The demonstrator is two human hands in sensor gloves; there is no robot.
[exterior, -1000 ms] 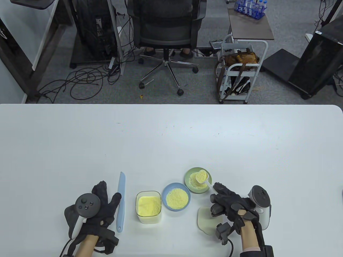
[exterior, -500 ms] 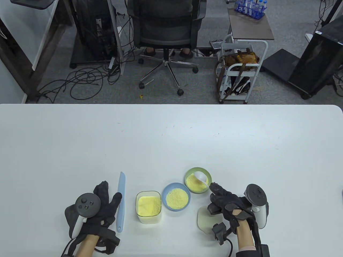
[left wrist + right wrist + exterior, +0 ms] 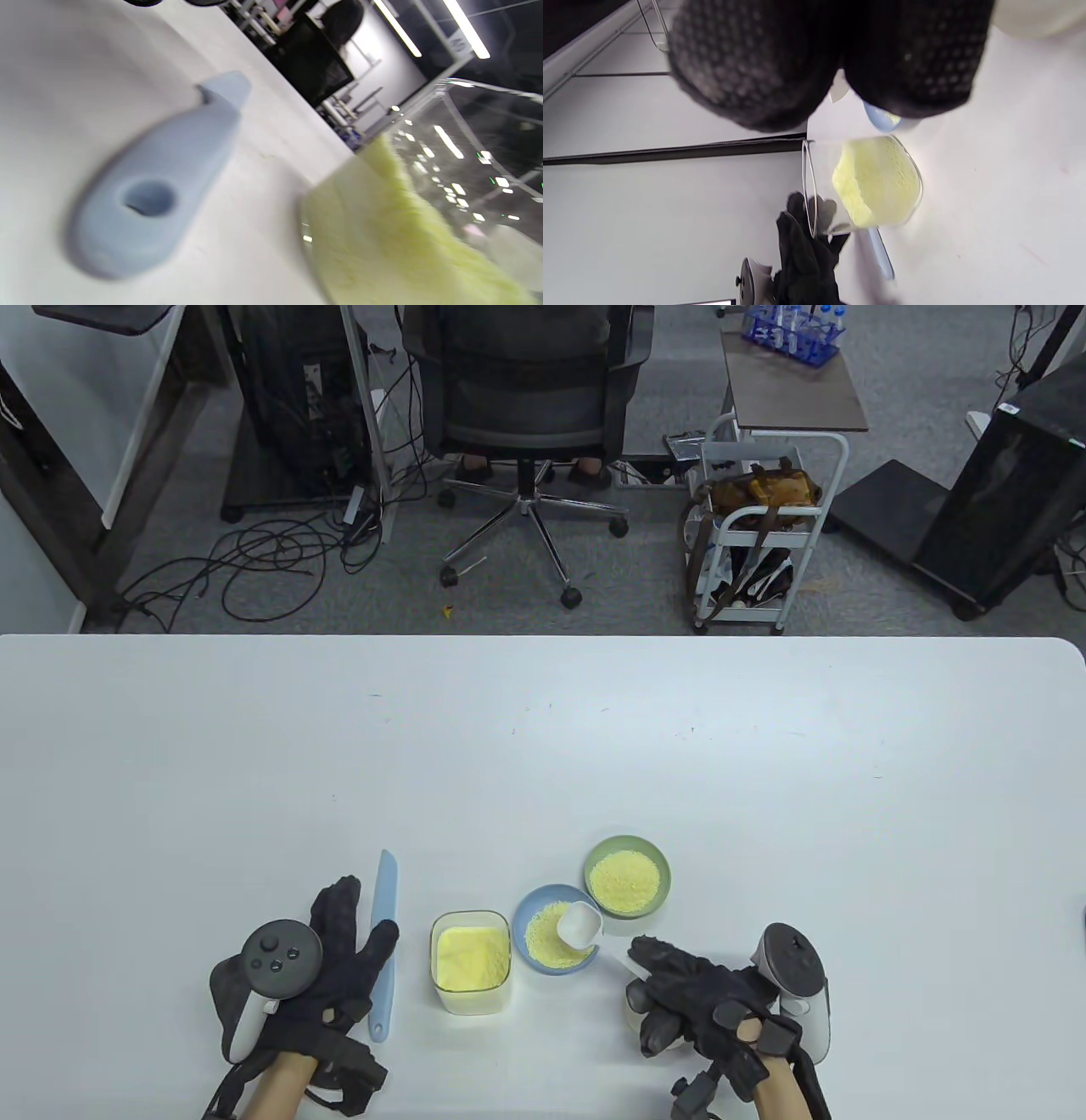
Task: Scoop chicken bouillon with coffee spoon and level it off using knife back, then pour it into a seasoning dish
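Spoon [image 3: 579, 923] looks empty over blue dish [image 3: 543, 954], pinched in right hand [image 3: 691, 997]; green dish [image 3: 627, 875] already holds bouillon; left hand [image 3: 327, 963], fingers loose, lies beside knife [image 3: 383, 943], so probably another scoop pending.

Two dishes, green [image 3: 627, 881] and blue [image 3: 547, 943]; one clear container [image 3: 471, 960], one knife [image 3: 383, 946], one spoon [image 3: 580, 925], one lid [image 3: 632, 997].

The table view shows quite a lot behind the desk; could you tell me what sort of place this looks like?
Probably an office or lab workspace rather than a kitchen: an office chair, loose cables on grey carpet, and a rolling cart stand behind the white table.
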